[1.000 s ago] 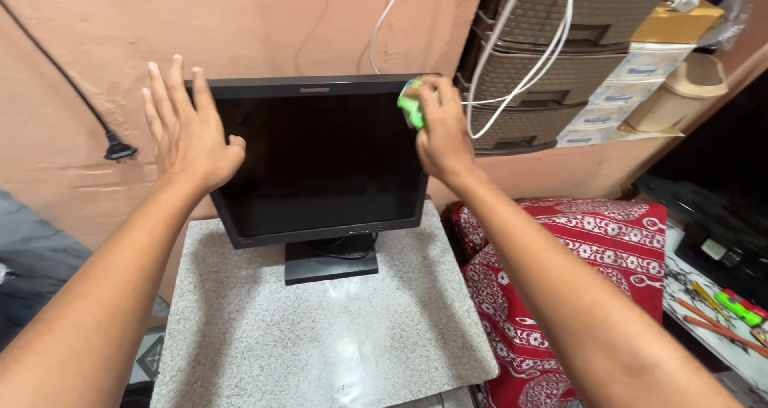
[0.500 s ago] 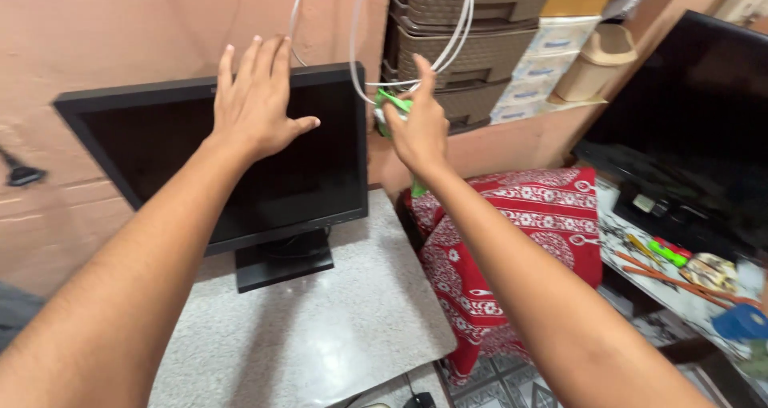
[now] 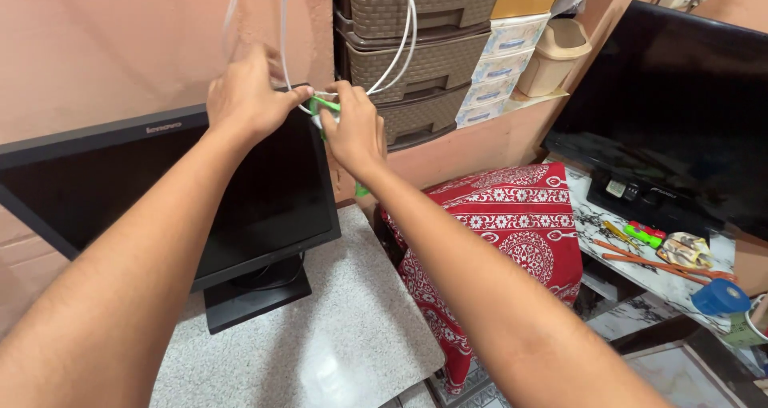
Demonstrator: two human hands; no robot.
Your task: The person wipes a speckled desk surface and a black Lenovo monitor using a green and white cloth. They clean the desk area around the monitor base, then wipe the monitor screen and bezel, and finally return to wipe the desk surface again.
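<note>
We see both hands raised together above the top right corner of a flat black monitor [image 3: 160, 192] with a matte, dark screen and a squared stand. The left hand [image 3: 244, 96] is closed, pinching a thin, smooth white cable [image 3: 282, 32] that hangs down the wall, and the right hand [image 3: 352, 132] is curled shut around a bright green cloth [image 3: 322, 106], whose loose tail shows below the wrist; the two hands meet at the cable, just beside the monitor's corner. The cable runs nearly upright, its long axis vertical, with a second loop draping across brown, woven-textured plastic drawers [image 3: 408, 56] behind. The monitor stands on a speckled grey stone-like tabletop [image 3: 336, 336] set against a rough salmon-pink wall [image 3: 104, 48]. To the right a red cloth with white floral print [image 3: 520, 224] covers a low, boxy shape, and beyond it a large black screen [image 3: 672, 112] leans over a marbled shelf [image 3: 640, 268] strewn with small tools.
</note>
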